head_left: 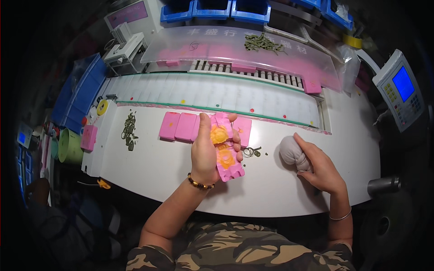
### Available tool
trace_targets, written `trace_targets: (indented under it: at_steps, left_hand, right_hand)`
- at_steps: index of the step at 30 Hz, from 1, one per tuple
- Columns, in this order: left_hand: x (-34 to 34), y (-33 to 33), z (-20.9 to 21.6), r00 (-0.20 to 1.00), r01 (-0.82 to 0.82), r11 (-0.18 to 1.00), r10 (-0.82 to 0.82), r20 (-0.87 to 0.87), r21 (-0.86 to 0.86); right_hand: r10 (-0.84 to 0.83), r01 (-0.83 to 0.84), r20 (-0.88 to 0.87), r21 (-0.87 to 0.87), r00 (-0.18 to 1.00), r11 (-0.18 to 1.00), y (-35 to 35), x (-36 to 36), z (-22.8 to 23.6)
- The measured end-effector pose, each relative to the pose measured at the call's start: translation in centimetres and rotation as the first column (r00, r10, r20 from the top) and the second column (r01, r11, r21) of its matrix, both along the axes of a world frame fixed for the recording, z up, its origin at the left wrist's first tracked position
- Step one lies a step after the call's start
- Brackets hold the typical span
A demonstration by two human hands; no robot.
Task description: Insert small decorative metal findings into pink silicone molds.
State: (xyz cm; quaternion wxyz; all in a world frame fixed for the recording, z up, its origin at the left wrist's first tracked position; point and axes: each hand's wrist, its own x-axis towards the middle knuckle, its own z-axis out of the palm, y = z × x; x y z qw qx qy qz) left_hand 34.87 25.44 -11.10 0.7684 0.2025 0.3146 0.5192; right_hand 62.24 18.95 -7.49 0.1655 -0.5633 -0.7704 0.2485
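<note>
At the near edge is the person's camouflage shirt (244,248), with a beaded bracelet (200,182) on the left wrist and a thin bangle (341,214) on the right. To the near right a dark metal cylinder (383,185) lies by the edge of the white table (172,180). The left hand (205,151) is wrapped around two pink mould pieces (231,168) – thumb along their left side, fingertips curled over the right – held above the table with their hollows, stained yellow-orange, facing up. Well to the right, the right hand (322,167) has its fingers closed around a rounded pale grey cloth pouch (290,151)

Just beyond the mould pieces, small rings (248,152) lie to the right, and pink blocks (170,126) stand side by side, partly hidden by the left hand. Farther left is a scatter of dark green pieces (129,131). Past these runs a long white strip (212,95) edged in green, then metal rollers (217,66) under a clear sheet (174,44) bearing another green heap (262,43) – and, farthest off, blue bins (212,10)
</note>
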Motion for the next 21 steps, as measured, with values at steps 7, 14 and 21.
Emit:
trace_targets:
  at_steps: [7, 14, 21]
  left_hand:
    - [0.7, -0.7, 0.0, 0.997, -0.01, 0.996, 0.017, -0.073, 0.088]
    - [0.7, -1.4, 0.0, 0.956, -0.179, 0.906, 0.253, -0.151, 0.384]
    - [0.3, -1.3, 0.9, 0.979, -0.16, 0.936, 0.191, -0.07, 0.314]
  right_hand:
    - [-0.199, 0.112, 0.005, 0.814, 0.98, 0.569, -0.1, -5.0, 3.1]
    - [0.233, -0.464, 0.425, 0.594, 0.875, 0.657, -0.8, -9.1, 2.2]
    - [0.049, -0.241, 0.261, 0.783, 0.964, 0.573, -1.2, -9.7, 4.6]
